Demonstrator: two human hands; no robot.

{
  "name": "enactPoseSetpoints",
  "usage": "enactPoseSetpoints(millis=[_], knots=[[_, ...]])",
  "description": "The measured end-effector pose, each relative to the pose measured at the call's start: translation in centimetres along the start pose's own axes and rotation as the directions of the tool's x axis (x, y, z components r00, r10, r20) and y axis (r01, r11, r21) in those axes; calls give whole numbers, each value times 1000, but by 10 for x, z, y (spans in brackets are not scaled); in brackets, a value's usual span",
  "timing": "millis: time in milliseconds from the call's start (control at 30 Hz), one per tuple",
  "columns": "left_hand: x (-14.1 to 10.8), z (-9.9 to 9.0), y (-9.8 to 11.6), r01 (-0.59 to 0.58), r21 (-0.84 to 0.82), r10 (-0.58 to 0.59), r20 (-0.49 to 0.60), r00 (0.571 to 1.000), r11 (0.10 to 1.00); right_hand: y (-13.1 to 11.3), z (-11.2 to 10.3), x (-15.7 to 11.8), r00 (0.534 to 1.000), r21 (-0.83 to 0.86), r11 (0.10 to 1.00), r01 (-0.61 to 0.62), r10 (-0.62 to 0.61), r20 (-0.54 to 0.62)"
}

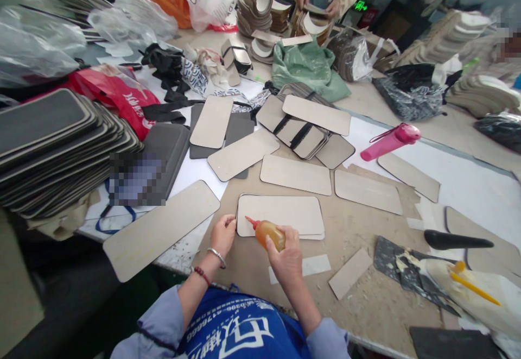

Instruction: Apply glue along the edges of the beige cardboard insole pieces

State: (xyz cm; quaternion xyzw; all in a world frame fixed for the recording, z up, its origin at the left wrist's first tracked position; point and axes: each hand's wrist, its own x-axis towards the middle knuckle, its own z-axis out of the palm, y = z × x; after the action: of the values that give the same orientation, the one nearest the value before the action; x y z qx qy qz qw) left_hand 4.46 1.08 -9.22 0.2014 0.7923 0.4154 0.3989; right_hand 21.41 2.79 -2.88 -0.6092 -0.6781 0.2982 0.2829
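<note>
My right hand [285, 250] is wrapped round a squeeze bottle [269, 235] of amber liquid, probably glue. Its red nozzle points left, over a beige rounded panel [285, 212]. That panel lies on the worktable with another piece showing slightly beneath it. At the panel's left edge, my left hand [223, 237] is closed, its fingertips pinching the edge. A longer beige panel [163, 228] lies to the left of this hand. Just beyond the panel under the bottle rest more beige panels [296, 174], laid out singly.
Dark panels [52, 142] are stacked high at the left. Strapped panels [303, 133] and a pink bottle [389, 142] stand or lie farther back. On the right are a black-handled tool [458, 239] and a yellow brush-like stick [474, 287]. Across the table, a co-worker's hands [334, 8] handle curved pieces.
</note>
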Motion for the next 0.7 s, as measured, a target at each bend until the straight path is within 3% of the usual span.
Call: enactPoseSetpoints(millis=[133,267,367,467,567,700], knots=[[-3,-2,0,-41,56,40,16,999,998,7,-16,-4,995,-35,996,-77,74,-68],[-8,-3,3,-93,141,90,25,996,986,23,-31,-4,953,139,953,-268,284,-107],[-5,-1,9,-157,226,157,18,987,961,37,-37,-4,861,423,781,-459,509,-7],[7,3,18,-225,305,229,22,973,925,48,-40,-4,792,662,532,-527,590,156],[24,8,26,-257,378,264,36,964,889,56,-44,-5,767,761,374,-531,594,243],[35,11,32,-295,474,290,85,953,830,55,-49,-11,772,806,298,-511,571,279]])
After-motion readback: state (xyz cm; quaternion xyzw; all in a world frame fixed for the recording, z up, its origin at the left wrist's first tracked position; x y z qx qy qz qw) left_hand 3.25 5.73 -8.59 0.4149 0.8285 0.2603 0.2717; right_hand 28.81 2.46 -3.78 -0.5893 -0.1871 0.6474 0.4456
